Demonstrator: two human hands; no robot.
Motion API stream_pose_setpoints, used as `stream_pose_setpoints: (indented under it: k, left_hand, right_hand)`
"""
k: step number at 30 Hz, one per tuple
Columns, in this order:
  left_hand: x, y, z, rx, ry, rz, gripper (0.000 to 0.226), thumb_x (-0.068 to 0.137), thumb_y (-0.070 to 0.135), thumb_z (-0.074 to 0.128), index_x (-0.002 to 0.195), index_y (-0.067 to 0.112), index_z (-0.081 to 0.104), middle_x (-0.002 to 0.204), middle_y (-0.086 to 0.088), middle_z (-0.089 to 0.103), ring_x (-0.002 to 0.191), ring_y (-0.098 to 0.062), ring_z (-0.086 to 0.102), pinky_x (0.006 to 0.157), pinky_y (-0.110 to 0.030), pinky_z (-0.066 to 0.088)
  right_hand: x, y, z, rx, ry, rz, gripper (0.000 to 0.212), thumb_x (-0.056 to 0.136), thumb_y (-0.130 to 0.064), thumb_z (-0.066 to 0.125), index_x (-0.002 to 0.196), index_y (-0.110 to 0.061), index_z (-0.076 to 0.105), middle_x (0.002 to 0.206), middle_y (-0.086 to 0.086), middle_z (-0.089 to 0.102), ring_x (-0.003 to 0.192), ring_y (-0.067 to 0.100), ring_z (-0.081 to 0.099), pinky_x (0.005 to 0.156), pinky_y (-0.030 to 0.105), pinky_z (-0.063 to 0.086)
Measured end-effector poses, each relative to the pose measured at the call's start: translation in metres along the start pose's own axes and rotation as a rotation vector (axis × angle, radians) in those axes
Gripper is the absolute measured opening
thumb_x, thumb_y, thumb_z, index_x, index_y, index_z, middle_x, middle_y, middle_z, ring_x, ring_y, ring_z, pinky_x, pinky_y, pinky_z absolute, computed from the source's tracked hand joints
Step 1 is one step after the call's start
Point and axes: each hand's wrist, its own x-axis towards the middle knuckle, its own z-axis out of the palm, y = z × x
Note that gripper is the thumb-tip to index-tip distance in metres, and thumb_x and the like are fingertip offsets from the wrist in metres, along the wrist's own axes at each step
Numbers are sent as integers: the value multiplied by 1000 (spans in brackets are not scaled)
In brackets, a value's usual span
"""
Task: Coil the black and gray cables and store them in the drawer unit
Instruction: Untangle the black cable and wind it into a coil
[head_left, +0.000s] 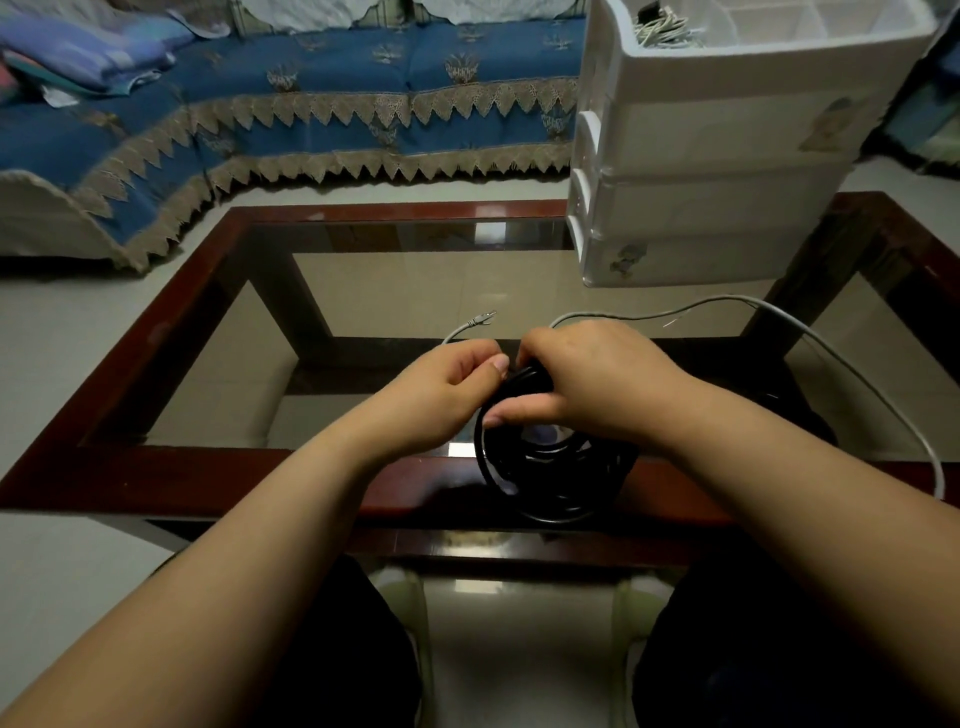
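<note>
black cable (545, 467), gray cable (831, 343), white drawer unit (727, 156)

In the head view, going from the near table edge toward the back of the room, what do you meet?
Black cable coil → both hands, left hand and right hand, gripping it → gray cable → white drawer unit → blue sofa.

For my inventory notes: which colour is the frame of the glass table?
Dark reddish-brown, glossy wood frame, best seen in the head view, the only one.
</note>
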Motion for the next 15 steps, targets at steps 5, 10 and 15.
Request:
stream_pose_setpoints:
  k: [5,10,15]
  left_hand:
    - [3,-1,4,4,70,-6,31,101,24,43,84,1,56,67,-7,49,61,-15,44,62,-35,38]
    - [4,-2,15,69,146,4,29,100,24,45,75,11,55,61,3,46,56,-8,41,58,-31,34]
    - [4,-2,13,121,71,12,31,101,30,42,77,17,55,63,5,47,58,-9,43,57,-31,35]
  right_hand:
    - [2,2,1,29,-56,67,67,69,-81,44,86,-19,60,69,-2,59,65,18,55,52,30,38]
    - [-3,0,1,154,-149,-17,48,80,-67,52,106,-26,58,87,-8,64,74,13,54,60,32,44]
    - [-5,2,0,191,-180,-8,44,82,-63,54,109,-28,59,74,-13,51,67,10,48,54,27,36]
